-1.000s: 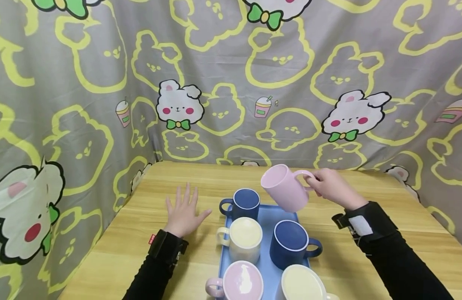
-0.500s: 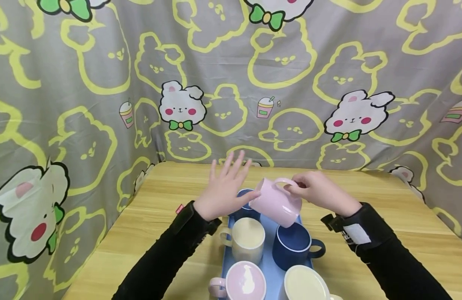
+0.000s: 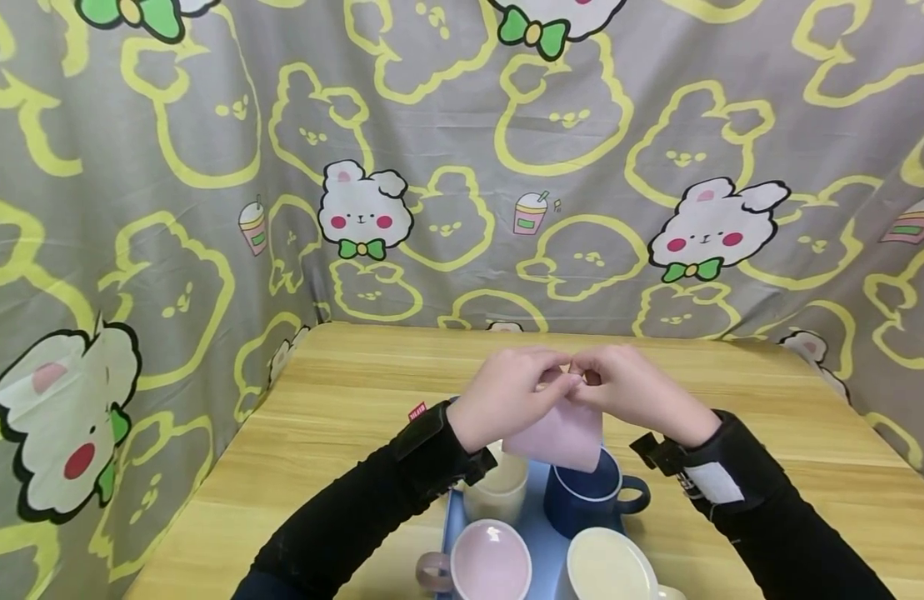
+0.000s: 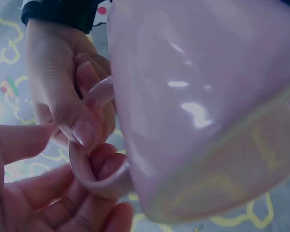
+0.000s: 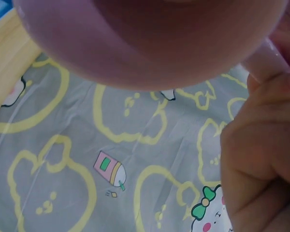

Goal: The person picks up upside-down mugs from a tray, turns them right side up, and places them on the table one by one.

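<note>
A pink mug (image 3: 559, 442) is held tilted above the blue tray (image 3: 540, 504), its handle up between both hands. My right hand (image 3: 637, 390) pinches the handle, its thumb lying on it in the left wrist view. My left hand (image 3: 506, 396) has curled fingers around the other end of the handle (image 4: 104, 187). In the right wrist view, the mug (image 5: 150, 58) shows its open mouth. Below it, a navy mug (image 3: 581, 493) and a cream mug (image 3: 497, 492) stand upright on the tray, partly covered. The back-left navy mug is hidden.
At the tray's near end stand another pink mug (image 3: 491, 557), handle to the left, and a cream mug (image 3: 610, 568), handle to the right. The wooden table (image 3: 739, 383) ends at a patterned curtain (image 3: 462, 125) behind and at the sides.
My left hand has risen from the table at the left and moved right to the pink mug's handle. The mug has tilted further, moved slightly left and come lower.
</note>
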### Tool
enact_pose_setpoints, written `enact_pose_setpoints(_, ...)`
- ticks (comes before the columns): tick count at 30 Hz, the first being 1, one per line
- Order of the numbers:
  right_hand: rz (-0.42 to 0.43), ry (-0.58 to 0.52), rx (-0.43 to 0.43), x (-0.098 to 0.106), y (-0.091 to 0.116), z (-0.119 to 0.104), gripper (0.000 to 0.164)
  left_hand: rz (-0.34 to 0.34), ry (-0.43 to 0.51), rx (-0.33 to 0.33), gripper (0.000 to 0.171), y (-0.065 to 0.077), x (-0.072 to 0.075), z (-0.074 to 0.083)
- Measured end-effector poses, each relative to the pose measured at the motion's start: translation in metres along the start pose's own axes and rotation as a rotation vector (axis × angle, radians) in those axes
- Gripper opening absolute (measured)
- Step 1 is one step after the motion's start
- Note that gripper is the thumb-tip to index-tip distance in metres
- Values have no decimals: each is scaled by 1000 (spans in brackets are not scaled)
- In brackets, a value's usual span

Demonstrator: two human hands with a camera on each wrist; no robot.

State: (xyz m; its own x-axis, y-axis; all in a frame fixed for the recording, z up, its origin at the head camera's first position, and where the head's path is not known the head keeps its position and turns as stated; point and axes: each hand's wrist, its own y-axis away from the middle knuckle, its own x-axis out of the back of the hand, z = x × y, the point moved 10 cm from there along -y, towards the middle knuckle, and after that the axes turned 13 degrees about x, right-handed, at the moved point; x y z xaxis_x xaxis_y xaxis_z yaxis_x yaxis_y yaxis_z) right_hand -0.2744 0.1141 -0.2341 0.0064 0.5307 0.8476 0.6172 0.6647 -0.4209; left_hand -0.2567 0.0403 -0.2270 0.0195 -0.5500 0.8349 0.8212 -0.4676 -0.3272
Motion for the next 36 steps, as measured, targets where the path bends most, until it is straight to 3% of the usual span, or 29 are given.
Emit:
enact_pose_setpoints(4,14,-29,9,-1,0,-5,24,-12,-7,45,25,-3,-3,0)
enact_pose_setpoints(12,51,-46,54,-4,0,-15,23,-31,-5,121,43,-5,-6,-6)
enact_pose_setpoints(22,136,-1,92,-2,4,-25,29,-190,111,200,42,-10,-13,-16)
enact_pose_setpoints(27,127,28,110,-2,7,-24,21,-261,162,240,43,-9,-16,-24)
enact_pose_setpoints(32,121,-24,30,6,19,-8,11,-254,168,292,40,-8,-9,-36)
enact_pose_setpoints(36,124,-102,-148,13,38,20,21,-194,143,288,35,-7,3,-47)
